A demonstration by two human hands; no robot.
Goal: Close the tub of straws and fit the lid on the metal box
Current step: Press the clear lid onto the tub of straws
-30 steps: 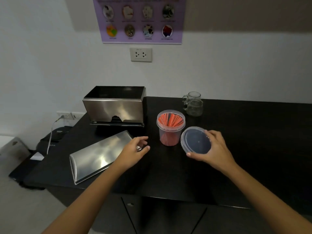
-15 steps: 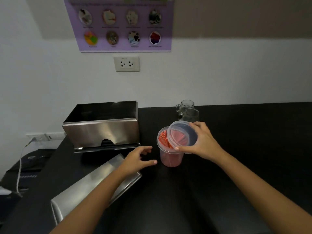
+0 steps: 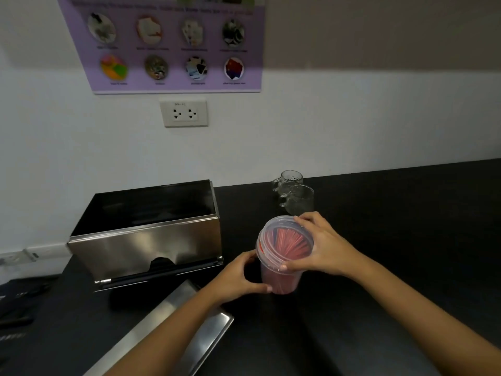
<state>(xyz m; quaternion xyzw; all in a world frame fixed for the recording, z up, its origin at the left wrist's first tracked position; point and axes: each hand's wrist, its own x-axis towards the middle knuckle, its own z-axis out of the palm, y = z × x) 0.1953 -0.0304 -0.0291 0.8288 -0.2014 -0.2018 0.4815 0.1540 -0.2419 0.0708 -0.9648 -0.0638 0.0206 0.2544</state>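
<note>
A clear plastic tub of red straws (image 3: 282, 280) stands on the black counter (image 3: 379, 253). Its round clear lid (image 3: 282, 240) lies on top of the tub, a little tilted. My right hand (image 3: 322, 245) grips the lid's right edge, fingers over the rim. My left hand (image 3: 238, 278) wraps the tub's left side low down. The open metal box (image 3: 151, 240) stands to the left. Its flat steel lid (image 3: 168, 329) lies on the counter in front of it, partly under my left forearm.
Two glass mugs (image 3: 295, 194) stand just behind the tub, close to my right fingers. A wall socket (image 3: 184, 113) and a purple poster (image 3: 173, 44) hang on the white wall. Dark items lie off the counter's left end.
My right hand carried the clear lid from the tub's right side up onto the tub. My left hand left the steel lid and took hold of the tub.
</note>
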